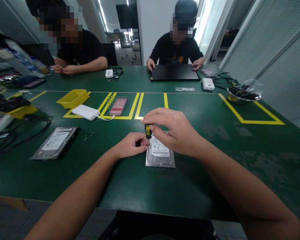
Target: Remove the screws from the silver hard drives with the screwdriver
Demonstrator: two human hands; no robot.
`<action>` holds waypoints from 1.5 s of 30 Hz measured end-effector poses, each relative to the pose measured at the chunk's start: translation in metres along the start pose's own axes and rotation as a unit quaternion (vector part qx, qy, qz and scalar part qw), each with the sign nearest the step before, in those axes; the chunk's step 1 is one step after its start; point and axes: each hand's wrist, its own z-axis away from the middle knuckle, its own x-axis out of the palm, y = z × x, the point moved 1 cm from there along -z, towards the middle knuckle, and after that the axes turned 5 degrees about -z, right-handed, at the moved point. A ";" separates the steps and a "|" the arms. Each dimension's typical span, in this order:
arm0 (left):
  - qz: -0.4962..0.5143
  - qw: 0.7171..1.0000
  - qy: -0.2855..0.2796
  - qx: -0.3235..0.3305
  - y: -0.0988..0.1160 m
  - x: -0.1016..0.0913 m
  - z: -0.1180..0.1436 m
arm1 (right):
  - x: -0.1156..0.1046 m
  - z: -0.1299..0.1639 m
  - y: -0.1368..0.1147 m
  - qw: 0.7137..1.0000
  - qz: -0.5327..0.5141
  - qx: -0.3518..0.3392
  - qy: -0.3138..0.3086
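A silver hard drive (161, 160) with a white label lies flat on the green table in front of me. My right hand (172, 128) is closed around the black and yellow handle of a screwdriver (148, 131), which stands upright over the drive's left edge. Closed at that same edge, my left hand (131, 145) has its thumb and fingertips on the drive beside the screwdriver's shaft. The shaft's tip is partly hidden by the fingers. Over to the left lies a second hard drive (55, 143), with several tiny screws (88, 135) scattered to its right.
Beyond my hands are a white power bank (86, 112), a pink phone (118, 106) and a yellow bin (73, 98). Dark cables (12, 131) lie at left. A metal bowl (244, 95) stands far right. Two people sit opposite; one holds a black panel (175, 72).
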 end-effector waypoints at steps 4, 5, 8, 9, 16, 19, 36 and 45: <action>0.000 1.000 0.002 -0.002 -0.001 0.000 0.001 | 0.002 0.000 0.001 0.999 0.015 0.002 0.032; 0.001 1.000 0.001 -0.002 -0.001 0.001 0.001 | 0.002 0.000 0.001 0.999 0.017 0.001 0.038; 0.003 1.000 -0.004 0.000 0.000 0.001 0.001 | 0.002 0.000 0.003 0.999 0.007 -0.004 0.033; 0.003 1.000 -0.005 0.001 0.000 0.001 0.001 | 0.001 0.000 0.003 1.000 0.003 -0.007 0.028; 0.002 1.000 -0.008 0.005 -0.002 0.001 0.000 | -0.001 0.000 0.001 1.000 0.008 -0.016 0.002; 0.004 1.000 -0.007 0.002 -0.001 0.001 0.000 | -0.002 0.000 0.000 1.000 0.002 -0.011 -0.003; -0.020 1.000 -0.003 0.000 -0.002 0.001 0.000 | 0.008 0.003 0.007 0.996 0.041 0.055 0.060; -0.015 1.000 0.001 0.001 0.000 0.001 0.001 | 0.019 0.006 0.008 0.989 0.052 0.105 0.092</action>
